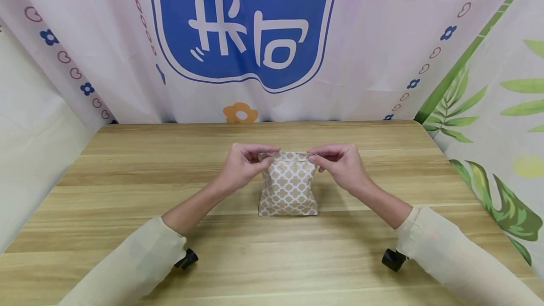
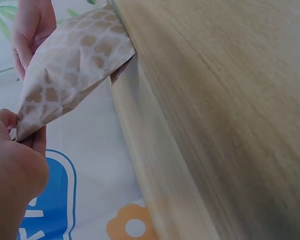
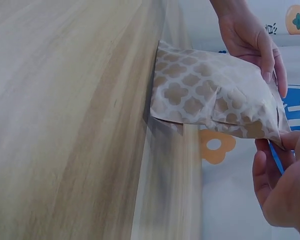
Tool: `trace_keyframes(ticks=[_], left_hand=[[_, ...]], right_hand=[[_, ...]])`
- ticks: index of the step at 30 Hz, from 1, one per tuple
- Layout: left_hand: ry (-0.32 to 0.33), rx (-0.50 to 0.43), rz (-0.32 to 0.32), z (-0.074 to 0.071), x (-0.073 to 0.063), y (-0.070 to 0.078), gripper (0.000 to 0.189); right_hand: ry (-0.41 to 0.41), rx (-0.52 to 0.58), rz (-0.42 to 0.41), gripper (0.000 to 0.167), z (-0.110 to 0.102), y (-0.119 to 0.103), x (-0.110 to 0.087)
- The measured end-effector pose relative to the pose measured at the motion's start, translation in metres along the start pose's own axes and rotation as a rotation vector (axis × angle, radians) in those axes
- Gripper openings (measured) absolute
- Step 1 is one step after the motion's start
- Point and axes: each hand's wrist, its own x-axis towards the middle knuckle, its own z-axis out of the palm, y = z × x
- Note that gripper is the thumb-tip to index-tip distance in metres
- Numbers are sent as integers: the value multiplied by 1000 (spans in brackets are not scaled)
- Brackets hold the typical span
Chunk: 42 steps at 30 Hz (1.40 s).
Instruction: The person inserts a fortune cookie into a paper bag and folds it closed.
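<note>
A brown paper bag [image 1: 289, 188] with a white lattice pattern stands upright on the wooden table, its top edge folded over. My left hand [image 1: 246, 164] pinches the top left corner between thumb and fingers. At the opposite top corner, my right hand [image 1: 340, 164] pinches the fold in the same way. The left wrist view shows the bag [image 2: 75, 65] bulging below the left hand [image 2: 15, 160]. In the right wrist view the right hand [image 3: 287, 175] grips a corner of the bag [image 3: 205, 90]. What the bag holds is hidden.
The wooden table [image 1: 127, 192] spreads around the bag. Behind its far edge hangs a white cloth [image 1: 369, 51] with a blue sign print and an orange flower. A leaf-patterned cloth [image 1: 510, 155] hangs at the right. Black wrist devices [image 1: 394, 259] sit under both sleeves.
</note>
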Motion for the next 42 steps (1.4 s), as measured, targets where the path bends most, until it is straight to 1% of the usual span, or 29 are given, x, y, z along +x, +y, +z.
trace_keyframes(ticks=[3,8,10,15,17,23,34,37,42], left_hand=[[-35,72,4,-1,3,5,27],[-109,261,23,-2,14,16,21],[-140,331,18,-1,19,21,17],[-228,427,-13,4,32,32,15],[-260,457,-8,7,37,34,15],[-323,534,2,13,48,39,13],[-350,623,-89,27,58,48,12],[-358,626,-97,28,60,49,11],[-351,602,-85,28,60,49,12]], right_hand=[[20,4,-10,11,2,0,-1],[57,-2,-37,10,4,0,-1],[67,-5,-46,9,5,0,-1],[74,-3,-71,8,5,2,-1],[74,-2,-80,8,4,2,-2],[73,-4,-83,7,4,3,-2],[73,-20,-103,6,2,4,-2],[74,-21,-106,6,3,4,-2],[76,-20,-105,6,3,4,-1]])
